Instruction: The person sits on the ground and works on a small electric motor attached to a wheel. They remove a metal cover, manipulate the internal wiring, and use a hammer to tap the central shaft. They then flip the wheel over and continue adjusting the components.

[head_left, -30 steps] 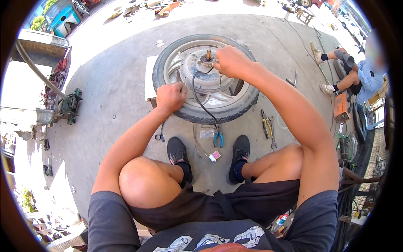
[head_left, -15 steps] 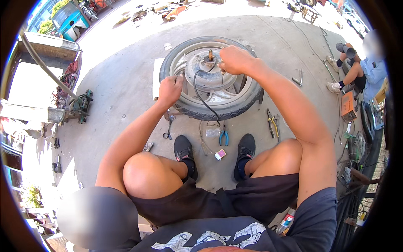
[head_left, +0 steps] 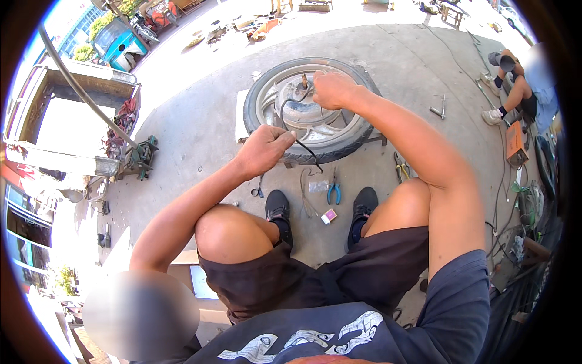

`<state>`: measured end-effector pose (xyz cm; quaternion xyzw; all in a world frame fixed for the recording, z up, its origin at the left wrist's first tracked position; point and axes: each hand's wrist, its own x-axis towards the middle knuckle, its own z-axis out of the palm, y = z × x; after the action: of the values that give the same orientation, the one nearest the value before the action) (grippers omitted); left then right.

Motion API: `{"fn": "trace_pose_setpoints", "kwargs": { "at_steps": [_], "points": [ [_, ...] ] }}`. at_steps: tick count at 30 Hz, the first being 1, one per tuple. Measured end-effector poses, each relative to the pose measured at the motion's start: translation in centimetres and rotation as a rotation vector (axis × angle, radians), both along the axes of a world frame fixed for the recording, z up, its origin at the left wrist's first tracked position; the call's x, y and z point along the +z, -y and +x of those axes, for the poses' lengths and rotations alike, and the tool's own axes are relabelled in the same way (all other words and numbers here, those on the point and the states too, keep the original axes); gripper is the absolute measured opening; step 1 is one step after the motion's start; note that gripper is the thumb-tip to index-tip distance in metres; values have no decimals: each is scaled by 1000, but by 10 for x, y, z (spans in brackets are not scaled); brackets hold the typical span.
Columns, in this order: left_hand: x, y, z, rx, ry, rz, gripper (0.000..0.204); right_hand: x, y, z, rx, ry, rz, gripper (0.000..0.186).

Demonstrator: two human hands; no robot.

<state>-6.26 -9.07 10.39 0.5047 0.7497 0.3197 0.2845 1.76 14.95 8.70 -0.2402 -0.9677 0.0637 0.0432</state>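
A motorcycle-type wheel with a black tyre and pale spoked rim lies flat before me. From its round grey hub rises a short rusty axle. A black cable leaves the hub beside the axle, loops over the rim and hangs past the near tyre edge. My left hand is closed, thumb and fingers pinching the cable above the near side of the wheel. My right hand is closed beside the axle, close to where the cable comes out. What its fingers hold is hidden.
Blue-handled pliers, a small pink-and-white box and yellow-and-black pliers lie near my feet. A metal tool is farther right. Another person sits at the far right by an orange box. A metal-framed cart stands left.
My left hand has left the tyre's left edge, moved right and nearer, and taken hold of the cable. The slim screwdriver-like tool below my right hand no longer shows. The view has shifted.
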Motion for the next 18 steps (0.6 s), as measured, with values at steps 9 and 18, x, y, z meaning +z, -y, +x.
{"fn": "trace_pose_setpoints", "kwargs": {
  "at_steps": [9, 18],
  "points": [
    [43, 1, 72, -527, -213, -9, 43, -10, -11, 0, 40, -14, -44, 31],
    [40, -8, 134, -1031, -394, 90, 39, 9, -3, -1, 25, -3, -23, 33]
  ]
}}
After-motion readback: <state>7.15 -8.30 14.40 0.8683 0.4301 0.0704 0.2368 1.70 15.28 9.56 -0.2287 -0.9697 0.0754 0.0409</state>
